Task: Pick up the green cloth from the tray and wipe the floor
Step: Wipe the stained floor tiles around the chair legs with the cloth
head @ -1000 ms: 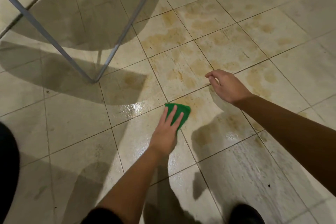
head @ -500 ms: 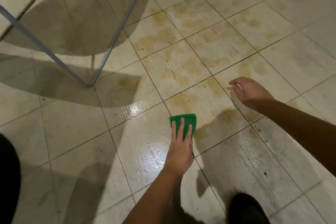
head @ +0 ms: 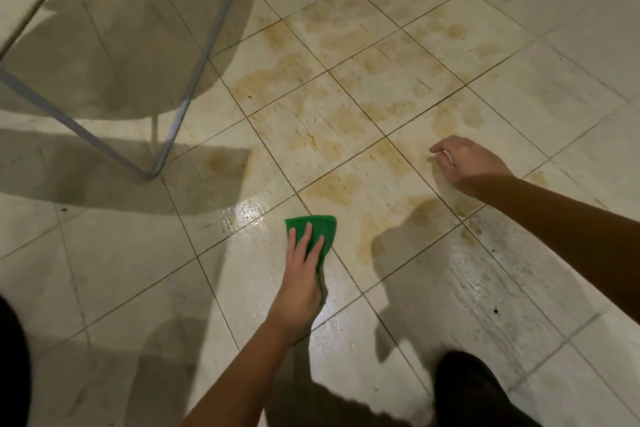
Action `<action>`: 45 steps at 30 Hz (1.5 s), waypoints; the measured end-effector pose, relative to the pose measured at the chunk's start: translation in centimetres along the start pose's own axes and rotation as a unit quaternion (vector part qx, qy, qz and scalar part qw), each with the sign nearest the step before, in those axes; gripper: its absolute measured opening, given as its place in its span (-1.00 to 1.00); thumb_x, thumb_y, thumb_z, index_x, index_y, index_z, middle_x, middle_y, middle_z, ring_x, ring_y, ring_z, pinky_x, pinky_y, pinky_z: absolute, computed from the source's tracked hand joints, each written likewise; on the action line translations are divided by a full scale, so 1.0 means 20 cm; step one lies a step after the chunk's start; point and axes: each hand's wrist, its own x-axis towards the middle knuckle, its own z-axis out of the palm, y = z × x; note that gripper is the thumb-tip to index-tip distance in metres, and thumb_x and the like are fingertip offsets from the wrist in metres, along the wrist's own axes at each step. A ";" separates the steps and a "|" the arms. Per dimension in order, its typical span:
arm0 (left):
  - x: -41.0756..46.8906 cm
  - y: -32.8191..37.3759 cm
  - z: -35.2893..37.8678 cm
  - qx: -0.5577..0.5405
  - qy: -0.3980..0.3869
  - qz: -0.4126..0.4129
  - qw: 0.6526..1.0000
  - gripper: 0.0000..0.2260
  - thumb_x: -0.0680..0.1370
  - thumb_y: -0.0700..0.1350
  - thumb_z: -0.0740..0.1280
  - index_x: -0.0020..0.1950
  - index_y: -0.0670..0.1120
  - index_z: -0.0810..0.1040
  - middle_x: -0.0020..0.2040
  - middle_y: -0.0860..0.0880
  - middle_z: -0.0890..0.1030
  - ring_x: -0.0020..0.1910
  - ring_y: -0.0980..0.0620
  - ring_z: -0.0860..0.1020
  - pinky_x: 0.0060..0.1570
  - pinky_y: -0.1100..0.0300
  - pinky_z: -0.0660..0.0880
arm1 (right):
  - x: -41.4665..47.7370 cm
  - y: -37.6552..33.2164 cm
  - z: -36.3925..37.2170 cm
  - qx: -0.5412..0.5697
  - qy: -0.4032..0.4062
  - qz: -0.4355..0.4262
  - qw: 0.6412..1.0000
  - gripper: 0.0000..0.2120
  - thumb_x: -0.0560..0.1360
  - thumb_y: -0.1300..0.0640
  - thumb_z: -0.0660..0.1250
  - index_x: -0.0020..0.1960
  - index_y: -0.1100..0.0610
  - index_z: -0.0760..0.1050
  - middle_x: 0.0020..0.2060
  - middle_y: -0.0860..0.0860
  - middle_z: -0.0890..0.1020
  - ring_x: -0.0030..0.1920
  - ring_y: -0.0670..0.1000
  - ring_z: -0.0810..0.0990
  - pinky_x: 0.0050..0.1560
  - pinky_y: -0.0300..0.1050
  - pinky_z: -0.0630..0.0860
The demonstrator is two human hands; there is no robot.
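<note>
The green cloth lies flat on the beige tiled floor, folded small. My left hand presses down on it with fingers spread over its near half. My right hand hovers just above the floor to the right, fingers curled loosely, holding nothing that I can make out. Brownish stains cover the tiles beyond the cloth. The tiles around and near the cloth look wet and shiny. No tray is in view.
A grey metal frame leg of a table or chair stands on the floor at upper left, casting a large shadow. My dark shoe is at the bottom right, and a dark shape sits at the bottom left edge.
My left hand has slid the cloth back toward me and slightly left across the wet tile. My right hand has drifted to the right, staying just above the floor.
</note>
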 end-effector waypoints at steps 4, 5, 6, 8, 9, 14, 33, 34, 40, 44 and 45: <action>0.01 0.17 0.14 0.027 -0.102 0.084 0.991 -0.28 0.45 -0.46 0.18 0.49 -0.12 -0.07 0.44 0.01 -0.32 0.43 -0.09 -0.38 0.42 0.08 0.09 | 0.01 0.00 0.02 -0.004 0.015 0.005 1.000 -0.72 0.58 0.13 0.06 0.20 0.19 0.43 0.16 0.15 0.51 0.14 0.13 0.46 0.11 -0.01 0.41; 0.05 0.20 0.16 0.053 -0.125 0.096 0.986 -0.27 0.45 -0.45 0.18 0.50 -0.10 -0.10 0.43 0.03 -0.35 0.43 -0.10 -0.40 0.41 0.05 0.21 | 0.02 0.00 0.02 -0.004 0.016 0.001 1.000 -0.72 0.58 0.14 0.06 0.20 0.19 0.43 0.16 0.15 0.51 0.14 0.13 0.46 0.10 -0.02 0.40; 0.10 0.22 0.16 0.082 -0.138 0.106 0.981 -0.28 0.46 -0.42 0.17 0.50 -0.09 -0.12 0.43 0.04 -0.36 0.43 -0.11 -0.40 0.41 0.03 0.23 | 0.02 0.00 0.02 -0.004 0.017 0.000 1.000 -0.72 0.58 0.14 0.06 0.21 0.20 0.42 0.15 0.15 0.51 0.13 0.12 0.47 0.10 -0.03 0.40; 0.24 0.23 0.13 0.128 -0.140 0.092 0.977 -0.30 0.49 -0.37 0.15 0.50 -0.09 -0.16 0.46 0.02 -0.35 0.44 -0.13 -0.39 0.47 0.01 0.09 | 0.02 -0.01 0.02 -0.004 0.021 0.001 1.000 -0.72 0.58 0.14 0.06 0.20 0.20 0.42 0.15 0.15 0.51 0.12 0.13 0.47 0.09 -0.03 0.41; 0.30 0.22 0.09 0.140 -0.135 0.072 0.978 -0.31 0.49 -0.37 0.15 0.50 -0.09 -0.16 0.49 -0.01 -0.32 0.44 -0.15 -0.37 0.48 0.00 0.00 | 0.02 -0.01 0.02 -0.003 0.024 0.003 1.000 -0.72 0.58 0.15 0.06 0.20 0.20 0.42 0.15 0.15 0.51 0.12 0.13 0.47 0.08 -0.03 0.41; 0.37 0.03 -0.09 0.095 -0.062 -0.007 0.993 -0.35 0.47 -0.45 0.14 0.49 -0.11 0.00 0.53 -0.04 -0.11 0.48 -0.14 -0.27 0.47 0.07 -0.17 | -0.03 0.05 -0.02 0.016 0.023 0.038 0.999 -0.71 0.59 0.13 0.04 0.23 0.19 0.40 0.18 0.14 0.50 0.15 0.10 0.46 0.13 -0.03 0.40; 0.32 0.25 0.01 0.174 -0.165 0.008 0.971 -0.23 0.45 -0.53 0.09 0.50 -0.03 -0.18 0.48 0.08 -0.32 0.45 -0.23 -0.33 0.34 0.05 0.32 | -0.35 0.35 -0.19 0.037 0.102 0.113 0.988 -0.71 0.59 0.11 0.06 0.23 0.16 0.42 0.21 0.13 0.50 0.19 0.10 0.45 0.15 -0.08 0.37; 0.27 0.25 0.02 0.157 -0.169 0.008 0.973 -0.23 0.45 -0.53 0.10 0.50 -0.04 -0.17 0.44 0.11 -0.34 0.45 -0.21 -0.33 0.36 0.04 0.29 | -0.34 0.38 -0.19 0.042 0.096 0.121 0.987 -0.71 0.59 0.11 0.06 0.23 0.15 0.42 0.22 0.12 0.50 0.20 0.10 0.44 0.15 -0.07 0.36; 0.08 0.44 0.14 0.134 -0.233 0.055 0.962 -0.38 0.55 -0.36 0.07 0.48 -0.07 -0.20 0.37 0.08 -0.38 0.40 -0.14 -0.41 0.46 0.13 -0.02 | -0.26 0.46 -0.12 0.059 0.065 0.168 0.982 -0.70 0.58 0.12 0.04 0.23 0.18 0.40 0.22 0.15 0.48 0.19 0.11 0.44 0.18 -0.02 0.36; 0.17 0.57 0.29 0.143 -0.248 0.083 0.954 -0.35 0.53 -0.40 0.04 0.50 -0.05 -0.20 0.38 0.11 -0.41 0.36 -0.13 -0.46 0.33 0.11 0.36 | -0.19 0.47 -0.11 0.074 0.065 0.139 0.985 -0.70 0.58 0.15 0.04 0.22 0.20 0.41 0.21 0.14 0.48 0.22 0.11 0.42 0.20 -0.05 0.33; 0.19 0.61 0.32 0.156 -0.249 0.093 0.951 -0.33 0.52 -0.41 0.05 0.50 -0.05 -0.20 0.40 0.10 -0.40 0.37 -0.14 -0.46 0.32 0.09 0.37 | -0.16 0.47 -0.12 0.084 0.070 0.130 0.985 -0.71 0.57 0.16 0.05 0.22 0.20 0.41 0.21 0.13 0.48 0.21 0.10 0.42 0.19 -0.06 0.33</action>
